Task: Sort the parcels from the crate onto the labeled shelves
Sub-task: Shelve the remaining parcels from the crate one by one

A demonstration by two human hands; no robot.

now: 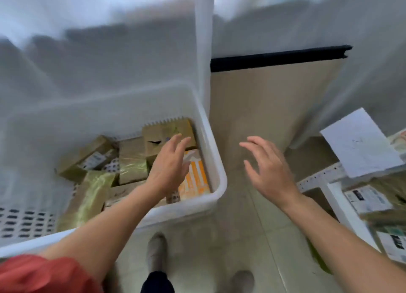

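Pale floor tiles (252, 237) lie under everything, and the wall beyond is smeared with blur. At my left stands the white crate (217, 160), with brown boxes (87, 156) jumbled in it, some wrapped in yellowish tape, their labels too soft to read. My left hand (169, 163) reaches in over the crate's right side, fingers straight and relaxed, holding nothing. The orange-and-white parcel (195, 178) lies directly beneath it against the right wall. Its long axis runs away from me, and my hand and the rim cover part of it. I cannot tell whether my fingertips touch the brown paper bag (162, 136), whose toothed edge points to the far corner. My right hand (270, 169) hovers over the floor, fingers spread and empty. At far right the shelf (318, 178) holds labeled parcels (369, 199), cut off by the frame.
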